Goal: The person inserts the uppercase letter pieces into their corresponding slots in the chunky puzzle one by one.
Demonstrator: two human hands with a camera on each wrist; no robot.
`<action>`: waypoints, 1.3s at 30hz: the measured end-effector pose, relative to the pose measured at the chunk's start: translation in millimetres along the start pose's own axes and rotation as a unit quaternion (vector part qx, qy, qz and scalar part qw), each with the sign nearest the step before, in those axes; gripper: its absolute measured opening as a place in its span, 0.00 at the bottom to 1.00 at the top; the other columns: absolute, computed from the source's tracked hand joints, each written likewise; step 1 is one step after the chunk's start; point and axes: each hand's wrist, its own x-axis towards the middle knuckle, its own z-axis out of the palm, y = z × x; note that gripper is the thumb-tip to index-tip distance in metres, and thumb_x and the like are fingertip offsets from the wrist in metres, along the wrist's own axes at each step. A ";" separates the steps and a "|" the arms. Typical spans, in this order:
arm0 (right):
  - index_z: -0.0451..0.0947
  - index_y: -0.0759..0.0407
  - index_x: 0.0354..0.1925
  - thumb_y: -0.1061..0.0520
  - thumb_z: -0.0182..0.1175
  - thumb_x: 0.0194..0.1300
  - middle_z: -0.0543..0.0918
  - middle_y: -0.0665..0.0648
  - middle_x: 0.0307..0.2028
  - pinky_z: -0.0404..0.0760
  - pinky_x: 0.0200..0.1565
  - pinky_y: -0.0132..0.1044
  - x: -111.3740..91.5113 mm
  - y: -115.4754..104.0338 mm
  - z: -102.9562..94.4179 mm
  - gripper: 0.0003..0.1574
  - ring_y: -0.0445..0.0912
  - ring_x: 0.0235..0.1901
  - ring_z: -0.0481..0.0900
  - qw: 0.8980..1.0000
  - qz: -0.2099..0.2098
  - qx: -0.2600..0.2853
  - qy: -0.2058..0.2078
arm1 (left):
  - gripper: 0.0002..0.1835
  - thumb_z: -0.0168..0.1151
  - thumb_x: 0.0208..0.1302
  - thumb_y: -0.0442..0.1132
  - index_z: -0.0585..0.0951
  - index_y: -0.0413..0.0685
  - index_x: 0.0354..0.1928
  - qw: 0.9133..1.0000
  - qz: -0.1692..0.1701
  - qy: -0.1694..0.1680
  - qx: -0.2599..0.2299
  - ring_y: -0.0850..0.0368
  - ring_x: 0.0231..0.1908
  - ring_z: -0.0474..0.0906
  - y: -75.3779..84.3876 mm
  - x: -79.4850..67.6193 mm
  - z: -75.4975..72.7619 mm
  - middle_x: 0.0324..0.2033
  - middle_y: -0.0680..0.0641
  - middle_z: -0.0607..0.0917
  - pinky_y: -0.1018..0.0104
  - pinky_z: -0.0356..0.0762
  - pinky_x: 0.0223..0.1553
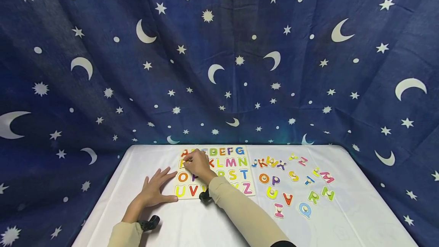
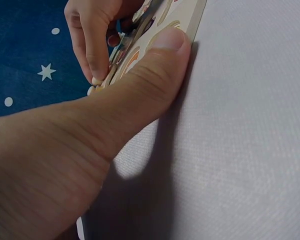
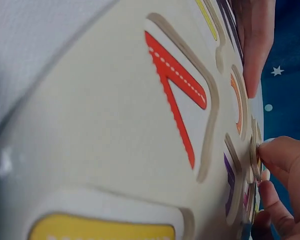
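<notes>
Letter piece (image 1: 182, 164) is at the left end of the board's (image 3: 100, 125) second row from the far side, right hand (image 1: 199, 163) pinching its knob; can't tell whether it's fully seated. Left hand (image 1: 153, 190) is released, fingers spread, thumb and a fingertip at the board's left edge, far row has pieces with knobs in, near row's V slot (image 3: 177, 85) is unfilled. Loose letters (image 1: 264, 178) lie scattered right of the board on the white-covered desk (image 1: 185, 224), dark blue star-and-moon curtain (image 1: 195, 98) on the far side.
</notes>
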 end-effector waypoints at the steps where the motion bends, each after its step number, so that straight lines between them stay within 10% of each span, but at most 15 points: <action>1: 0.92 0.43 0.34 0.53 0.73 0.59 0.82 0.45 0.37 0.72 0.44 0.40 0.1 -0.4 0.8 0.03 0.42 0.39 0.73 1.000 0.002 -0.005 0.000 | 0.54 0.82 0.40 0.65 0.74 0.54 0.72 1.000 0.002 0.003 -0.004 0.26 0.76 0.48 -0.1 0.1 0.4 0.76 0.36 0.64 0.16 0.34 0.67; 26: 0.91 0.40 0.34 0.51 0.75 0.59 0.83 0.45 0.41 0.72 0.44 0.42 -0.8 0.7 7.2 0.04 0.44 0.41 0.73 1.000 -0.004 -0.027 -0.003 | 0.55 0.82 0.41 0.65 0.73 0.55 0.73 1.000 -0.011 -0.011 0.004 0.28 0.77 0.47 0.4 0.1 -0.8 0.77 0.38 0.63 0.18 0.33 0.68; 39: 0.89 0.51 0.46 0.53 0.72 0.64 0.83 0.51 0.43 0.76 0.50 0.40 -10.8 13.1 -15.2 0.12 0.46 0.44 0.78 0.993 -0.061 0.097 0.001 | 0.55 0.82 0.41 0.66 0.73 0.55 0.73 1.000 -0.014 -0.013 0.006 0.27 0.77 0.46 -0.2 0.4 -1.1 0.77 0.37 0.62 0.18 0.33 0.68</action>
